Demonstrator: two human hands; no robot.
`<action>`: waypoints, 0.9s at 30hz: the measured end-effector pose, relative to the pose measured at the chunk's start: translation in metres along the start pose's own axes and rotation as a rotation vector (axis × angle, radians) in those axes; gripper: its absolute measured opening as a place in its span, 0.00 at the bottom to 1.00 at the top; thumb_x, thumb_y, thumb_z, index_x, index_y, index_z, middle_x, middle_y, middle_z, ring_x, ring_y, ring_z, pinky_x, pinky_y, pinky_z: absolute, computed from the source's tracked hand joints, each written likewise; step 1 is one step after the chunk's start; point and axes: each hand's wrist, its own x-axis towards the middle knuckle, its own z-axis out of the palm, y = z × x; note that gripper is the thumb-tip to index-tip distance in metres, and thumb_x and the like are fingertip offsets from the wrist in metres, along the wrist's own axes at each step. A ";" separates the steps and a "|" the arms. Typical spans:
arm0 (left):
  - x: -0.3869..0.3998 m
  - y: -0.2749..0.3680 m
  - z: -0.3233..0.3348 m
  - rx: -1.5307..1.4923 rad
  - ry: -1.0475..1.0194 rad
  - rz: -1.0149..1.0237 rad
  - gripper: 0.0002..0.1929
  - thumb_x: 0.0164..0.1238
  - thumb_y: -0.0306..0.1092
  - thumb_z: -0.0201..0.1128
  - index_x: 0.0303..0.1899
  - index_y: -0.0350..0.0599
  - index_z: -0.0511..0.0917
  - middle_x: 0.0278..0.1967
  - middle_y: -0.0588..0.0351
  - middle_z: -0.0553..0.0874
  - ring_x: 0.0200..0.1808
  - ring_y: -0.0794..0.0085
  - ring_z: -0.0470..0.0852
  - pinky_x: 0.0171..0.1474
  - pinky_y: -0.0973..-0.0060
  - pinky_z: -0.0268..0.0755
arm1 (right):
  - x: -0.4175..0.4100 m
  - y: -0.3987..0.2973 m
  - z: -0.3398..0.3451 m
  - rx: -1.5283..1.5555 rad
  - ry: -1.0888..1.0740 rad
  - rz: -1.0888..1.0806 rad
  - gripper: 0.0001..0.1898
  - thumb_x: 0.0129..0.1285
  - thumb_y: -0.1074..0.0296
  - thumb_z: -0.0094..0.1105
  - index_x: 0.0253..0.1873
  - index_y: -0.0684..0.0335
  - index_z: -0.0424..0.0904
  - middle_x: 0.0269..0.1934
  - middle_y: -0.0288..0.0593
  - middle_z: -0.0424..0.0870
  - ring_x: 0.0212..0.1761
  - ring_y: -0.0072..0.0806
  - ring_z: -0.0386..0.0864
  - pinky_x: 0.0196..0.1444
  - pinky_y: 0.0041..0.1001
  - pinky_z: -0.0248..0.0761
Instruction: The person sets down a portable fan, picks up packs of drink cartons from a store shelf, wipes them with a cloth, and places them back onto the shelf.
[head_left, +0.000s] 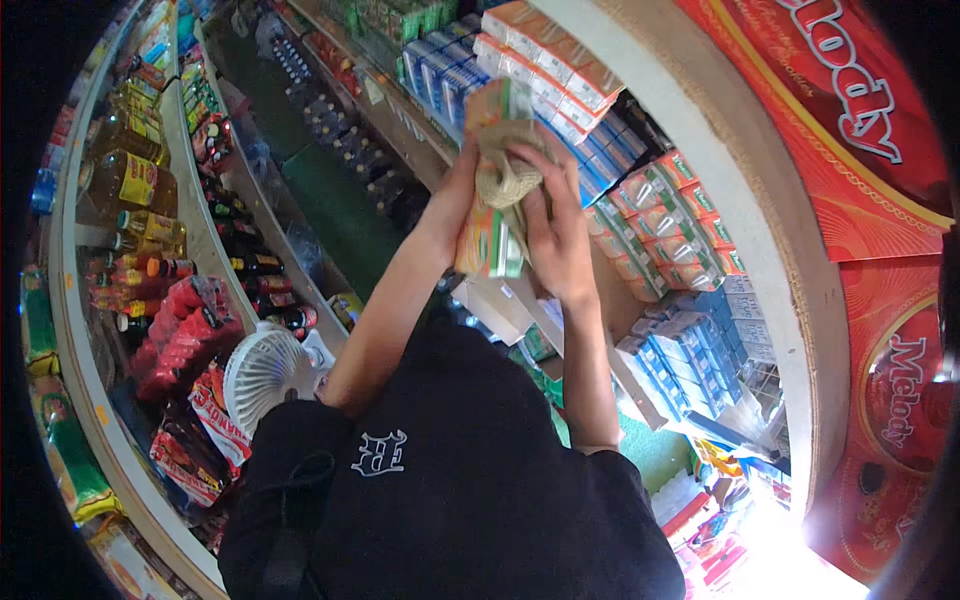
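A pack of small orange and green drink cartons (480, 244) is held up before me, in front of the stocked shelf. Around its left side is my left hand (459, 191), its fingers partly hidden behind the pack. My right hand (551, 217) presses a beige cloth (508, 176) against the pack's near face. The cloth is bunched and covers the pack's middle, and the edges of the picture there are slightly blurred.
White and orange carton packs (551, 64) are stacked on the shelf beyond, beside blue ones (446, 75). More orange and green packs (664, 225) stand at right. Bottles of oil (131, 180) and a white fan (270, 371) are at left. A red printed banner (885, 300) hangs at far right.
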 end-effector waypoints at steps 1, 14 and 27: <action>-0.001 -0.004 0.008 0.081 0.197 0.035 0.29 0.78 0.65 0.46 0.64 0.53 0.74 0.44 0.58 0.87 0.38 0.71 0.88 0.39 0.73 0.85 | 0.012 0.004 -0.001 -0.006 0.009 -0.005 0.23 0.70 0.82 0.45 0.67 0.61 0.73 0.73 0.57 0.62 0.75 0.54 0.64 0.76 0.41 0.58; 0.021 0.017 -0.033 -0.102 0.077 0.078 0.32 0.76 0.69 0.44 0.63 0.54 0.73 0.51 0.54 0.84 0.50 0.67 0.86 0.51 0.66 0.82 | -0.046 -0.033 0.005 0.052 -0.208 0.129 0.23 0.67 0.76 0.58 0.68 0.60 0.76 0.72 0.54 0.64 0.76 0.50 0.63 0.76 0.42 0.59; -0.008 -0.010 -0.018 0.694 0.096 0.082 0.27 0.78 0.56 0.56 0.56 0.37 0.80 0.44 0.58 0.87 0.42 0.78 0.85 0.47 0.75 0.78 | 0.072 -0.004 -0.042 0.113 -0.068 0.498 0.17 0.73 0.61 0.59 0.56 0.67 0.84 0.50 0.47 0.85 0.49 0.27 0.81 0.54 0.26 0.72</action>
